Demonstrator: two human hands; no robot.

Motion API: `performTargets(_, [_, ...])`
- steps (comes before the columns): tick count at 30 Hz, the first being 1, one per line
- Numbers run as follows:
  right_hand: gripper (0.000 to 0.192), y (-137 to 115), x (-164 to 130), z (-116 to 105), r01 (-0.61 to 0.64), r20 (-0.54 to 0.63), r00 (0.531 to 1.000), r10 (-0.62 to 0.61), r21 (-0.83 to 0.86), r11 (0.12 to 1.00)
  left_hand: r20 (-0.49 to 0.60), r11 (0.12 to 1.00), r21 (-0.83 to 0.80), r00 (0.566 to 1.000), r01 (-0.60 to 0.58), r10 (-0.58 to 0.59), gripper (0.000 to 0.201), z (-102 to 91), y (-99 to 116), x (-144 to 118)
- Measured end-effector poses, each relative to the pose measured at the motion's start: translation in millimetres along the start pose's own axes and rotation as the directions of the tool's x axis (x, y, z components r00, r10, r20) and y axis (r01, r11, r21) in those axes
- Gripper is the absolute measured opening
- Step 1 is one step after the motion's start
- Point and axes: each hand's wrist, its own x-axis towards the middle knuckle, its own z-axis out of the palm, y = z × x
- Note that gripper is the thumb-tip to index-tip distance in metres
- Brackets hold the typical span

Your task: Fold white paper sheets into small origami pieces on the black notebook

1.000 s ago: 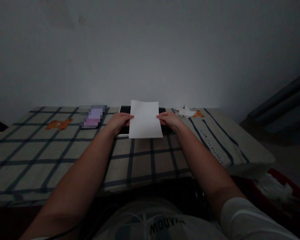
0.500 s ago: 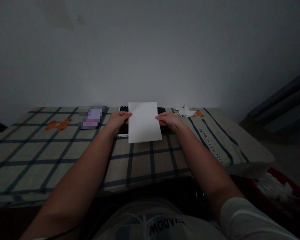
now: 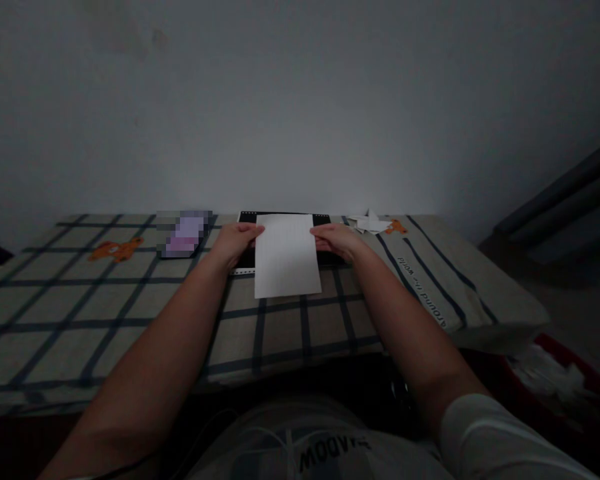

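Note:
A white, faintly lined sheet of paper (image 3: 287, 260) is held up by its two side edges in front of me. My left hand (image 3: 236, 243) pinches its left edge, thumb on the near face. On the opposite edge, my right hand (image 3: 337, 240) grips it the same way. Behind the paper and partly hidden by it lies a flat black item (image 3: 249, 218) with white dotted strips along its borders. Folded white paper (image 3: 370, 223) lies to the right of my right hand.
A checked tablecloth (image 3: 145, 320) with printed orange bears covers the table, which meets the wall (image 3: 300, 107) at the back. A phone-like item (image 3: 186, 233), blurred, lies to the left. Below the right corner stands a red bin (image 3: 545, 343) holding crumpled white material.
The sheet has moved slightly down and toward me, so its upper edge sits nearer my fingers. Both hands stay nearly in place, still pinching its sides.

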Motion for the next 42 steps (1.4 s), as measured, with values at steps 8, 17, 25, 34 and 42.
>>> performTargets(8, [0.013,9.0,10.4,-2.2,0.105,-0.088,0.99,-0.107,-0.029,0.994,0.067,0.994,-0.04,0.993,0.102,-0.099,0.012,2.4,0.0,2.9])
performTargets(17, [0.014,5.6,8.2,-0.4,0.078,-0.092,0.993,-0.077,-0.001,0.997,0.048,0.996,-0.071,0.998,0.048,-0.045,0.012,2.2,0.4,1.4])
performTargets(25, [0.015,9.5,11.3,-1.3,0.114,-0.078,0.99,-0.114,-0.004,0.994,0.038,0.993,-0.113,0.999,0.018,-0.014,0.019,-0.1,-0.2,6.2])
performTargets(34, [0.011,10.7,13.7,-1.3,0.137,-0.092,0.986,-0.14,-0.032,0.99,-0.037,0.993,0.003,0.992,-0.117,0.117,0.02,0.6,-3.4,6.2])
performTargets(42, [0.01,9.7,13.0,-1.4,0.173,-0.108,0.978,-0.177,-0.048,0.984,0.029,0.992,0.098,0.997,-0.074,0.071,0.016,-2.2,-4.3,3.3])
